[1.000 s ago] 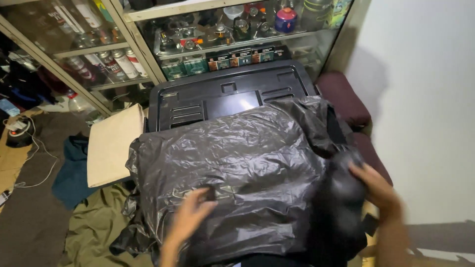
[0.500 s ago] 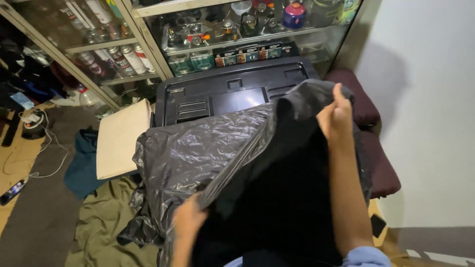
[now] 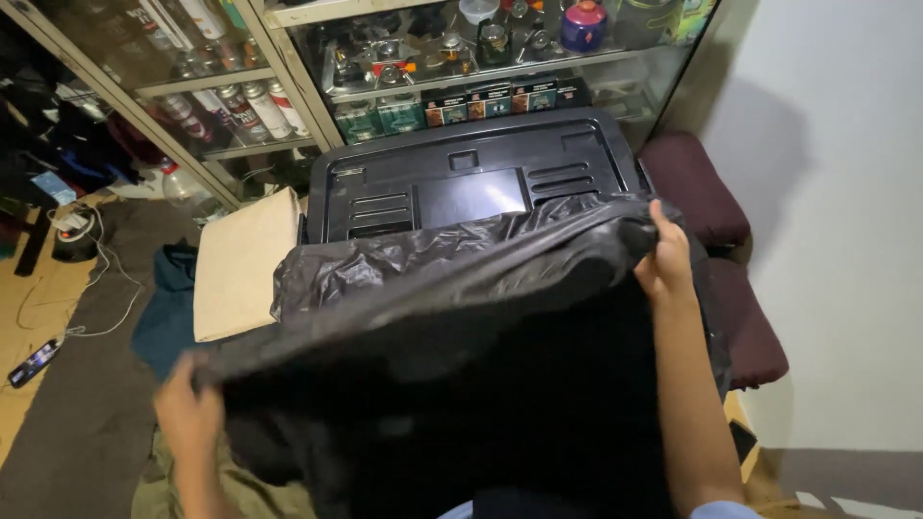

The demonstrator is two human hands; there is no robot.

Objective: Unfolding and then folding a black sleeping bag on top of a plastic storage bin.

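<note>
Between both hands (image 3: 663,259), black plastic bag (image 3: 461,288), below dark boxes (image 3: 490,101).

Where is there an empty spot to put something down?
The flat black plastic lid, between the glass cabinet and the black bag, is bare. The floor strip left of the left hand, beyond the beige cushion, is partly free, apart from a phone and cables. The cabinet shelves are packed. The right hand holds up the bag's rim.

A cluttered room in a home, probably used for storage. A glass-fronted cabinet (image 3: 404,67) crammed with spray cans (image 3: 240,106), small boxes and trinkets stands behind a black plastic crate lid (image 3: 471,173), with clothes (image 3: 168,298), cables (image 3: 67,288) and maroon cushions (image 3: 692,178) strewn around.
</note>
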